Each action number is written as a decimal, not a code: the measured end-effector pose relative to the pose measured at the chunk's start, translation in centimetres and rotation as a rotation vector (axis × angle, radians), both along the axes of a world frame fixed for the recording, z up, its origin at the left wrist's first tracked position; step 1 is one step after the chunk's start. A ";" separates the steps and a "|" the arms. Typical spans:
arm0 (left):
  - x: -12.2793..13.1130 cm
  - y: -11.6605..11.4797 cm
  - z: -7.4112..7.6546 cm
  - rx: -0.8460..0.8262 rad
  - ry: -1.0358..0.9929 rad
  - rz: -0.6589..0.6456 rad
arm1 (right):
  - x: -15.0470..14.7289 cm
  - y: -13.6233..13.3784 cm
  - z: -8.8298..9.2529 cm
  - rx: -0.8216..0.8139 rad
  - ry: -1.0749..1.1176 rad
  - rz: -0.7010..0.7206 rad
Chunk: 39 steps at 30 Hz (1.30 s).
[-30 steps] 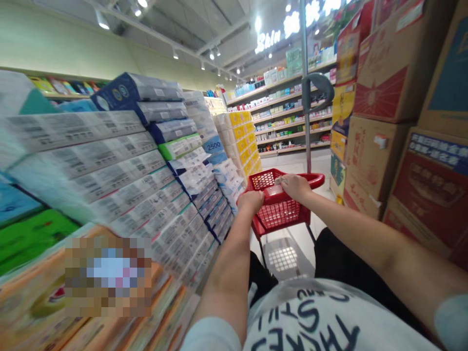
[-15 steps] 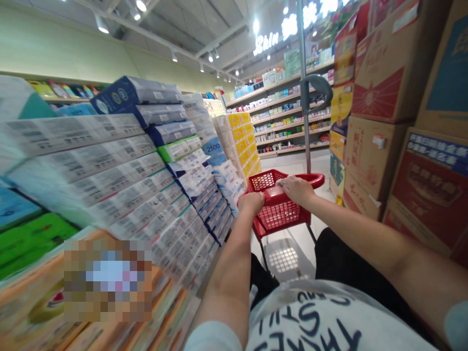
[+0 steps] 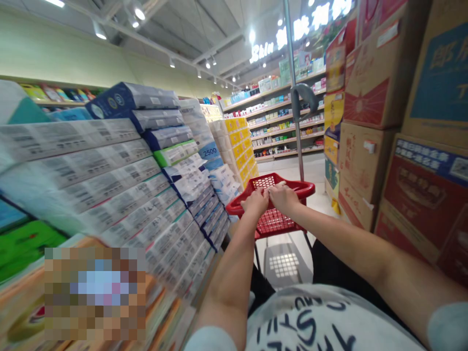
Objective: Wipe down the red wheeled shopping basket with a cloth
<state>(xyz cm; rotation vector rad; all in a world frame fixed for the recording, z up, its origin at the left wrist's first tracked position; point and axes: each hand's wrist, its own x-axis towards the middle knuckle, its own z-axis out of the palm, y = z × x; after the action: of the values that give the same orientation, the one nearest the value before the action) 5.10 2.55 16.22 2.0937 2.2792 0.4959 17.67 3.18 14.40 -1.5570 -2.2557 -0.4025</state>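
— Left hand (image 3: 256, 202) and right hand (image 3: 283, 197) have slid together on the red cart (image 3: 272, 222)?
— Yes, touching, fingers curled over its handle, arms outstretched. It stands mid-aisle; tissue packs (image 3: 120, 180) crowd the left, cardboard boxes (image 3: 365, 161) the right.

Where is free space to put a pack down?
Inside the red basket, past the left hand and right hand gripping it, mesh shows bare. Floor between tissue packs and cardboard boxes is open; both stacks are crowded.
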 end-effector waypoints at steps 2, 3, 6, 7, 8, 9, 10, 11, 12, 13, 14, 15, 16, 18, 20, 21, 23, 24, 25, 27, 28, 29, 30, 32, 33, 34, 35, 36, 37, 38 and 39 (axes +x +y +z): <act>0.6 -0.2 -0.5 0.042 0.097 0.021 | 0.3 0.1 0.2 0.029 0.011 0.003; 0.7 -0.3 -0.8 0.069 0.136 0.028 | 0.6 0.3 0.3 0.024 0.020 0.026; 0.2 -0.5 -1.5 0.125 0.185 0.028 | 1.7 0.9 0.5 -0.069 0.053 0.129; 0.0 -0.6 -1.7 0.132 0.192 0.028 | 2.0 1.1 0.5 -0.097 0.062 0.123; -0.3 -0.6 -1.8 0.136 0.198 0.031 | 2.2 1.1 0.3 -0.104 0.069 0.108; -0.5 -0.7 -1.8 0.142 0.204 0.033 | 2.3 1.0 0.1 -0.091 0.075 0.093; -0.7 -0.7 -1.8 0.151 0.210 0.033 | 2.4 0.8 -0.1 -0.058 0.082 0.090; -0.9 -0.8 -1.8 0.157 0.216 0.031 | 2.3 0.6 -0.4 -0.011 0.086 0.116; -1.2 -0.8 -1.8 0.163 0.221 0.028 | 2.3 0.3 -0.6 0.037 0.086 0.172; -1.4 -0.8 -1.8 0.168 0.225 0.024 | 2.2 0.0 -0.8 0.077 0.086 0.238; -1.6 -0.8 -1.8 0.173 0.230 0.020 | 2.0 -0.2 -0.9 0.102 0.088 0.295; -1.8 -0.8 -1.8 0.176 0.233 0.015 | 1.9 -0.3 -0.9 0.109 0.094 0.327; -1.9 -0.8 -1.8 0.179 0.236 0.010 | 1.7 -0.4 -0.8 0.099 0.104 0.322; -2.1 -0.7 -1.8 0.187 0.239 0.007 | 1.4 -0.5 -0.6 0.045 0.125 0.219; -2.1 -0.6 -1.8 0.186 0.237 0.012 | 1.2 -0.4 -0.4 0.000 0.126 0.113; -2.1 -0.6 -1.8 0.182 0.235 0.016 | 1.2 -0.4 -0.5 -0.003 0.122 0.098; -2.0 -0.5 -1.8 0.173 0.234 0.020 | 1.3 -0.5 -0.6 0.032 0.123 0.168; -1.9 -0.5 -1.8 0.169 0.234 0.021 | 1.4 -0.5 -0.7 0.058 0.133 0.224; -1.9 -0.6 -1.7 0.165 0.233 0.023 | 1.6 -0.5 -0.7 0.074 0.149 0.263; -1.8 -0.7 -1.7 0.155 0.232 0.026 | 1.7 -0.5 -0.5 0.058 0.190 0.250; -1.7 -0.7 -1.6 0.150 0.231 0.025 | 1.6 -0.4 -0.4 0.026 0.208 0.204; -1.7 -0.8 -1.6 0.143 0.232 0.022 | 1.6 -0.3 -0.2 -0.007 0.218 0.149; -1.7 -0.9 -1.6 0.136 0.232 0.019 | 1.5 -0.2 -0.1 -0.030 0.218 0.107; -1.7 -1.0 -1.5 0.127 0.230 0.014 | 1.4 -0.3 -0.3 -0.022 0.200 0.084; -1.7 -1.0 -1.5 0.128 0.229 0.014 | 1.4 -0.4 -0.5 0.003 0.184 0.101; -1.7 -1.0 -1.5 0.133 0.228 0.013 | 1.4 -0.5 -0.8 0.036 0.168 0.131; -1.8 -0.9 -1.6 0.141 0.227 0.013 | 1.5 -0.6 -1.1 0.068 0.151 0.169; -1.8 -0.9 -1.6 0.147 0.226 0.013 | 1.6 -0.7 -1.4 0.095 0.136 0.208; -1.8 -0.9 -1.6 0.148 0.225 0.013 | 1.6 -0.8 -1.6 0.114 0.126 0.237; -1.9 -0.9 -1.6 0.145 0.223 0.015 | 1.6 -0.8 -1.7 0.124 0.126 0.245; -1.9 -0.8 -1.6 0.141 0.221 0.016 | 1.6 -0.8 -1.7 0.124 0.138 0.224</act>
<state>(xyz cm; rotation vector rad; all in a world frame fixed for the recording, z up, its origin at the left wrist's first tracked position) 3.24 1.70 14.59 2.3052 2.4455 0.4589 19.23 2.41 12.72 -1.2168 -2.2223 -0.3525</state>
